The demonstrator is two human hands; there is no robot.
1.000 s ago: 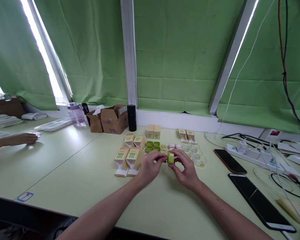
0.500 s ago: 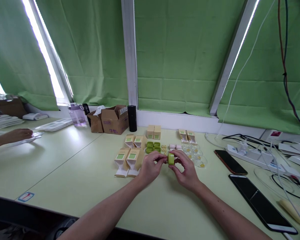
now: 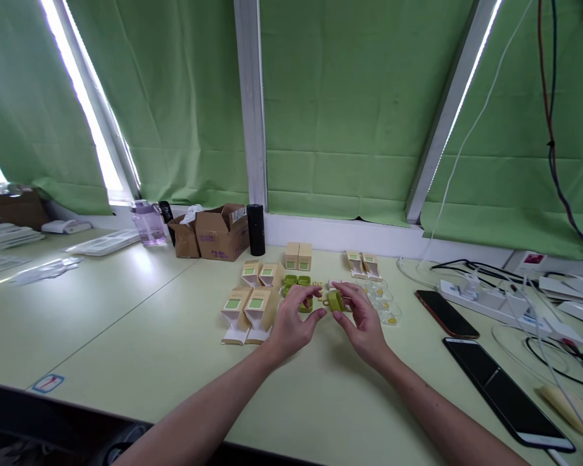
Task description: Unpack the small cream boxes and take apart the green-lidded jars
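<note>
A small green case with a loop on its left side is pinched between the thumb and fingers of my right hand, tilted above the table. My left hand is just left of it, fingers and thumb apart with nothing between them. Behind my left hand, several green cases stand in a group, partly covered by my fingers. Small yellowish pieces lie beside them, mostly hidden. Clear plastic shells with yellow spots lie beyond my right hand.
Beige boxes with open flaps stand left of my hands, and closed boxes behind. Two more open boxes are at the back. Phones and a power strip with cables lie right. Cardboard boxes stand back left.
My left hand has let go of the green case and moved slightly left, its fingers spreading. The case has turned in my right hand. Another person's hand at far left has left the view.
</note>
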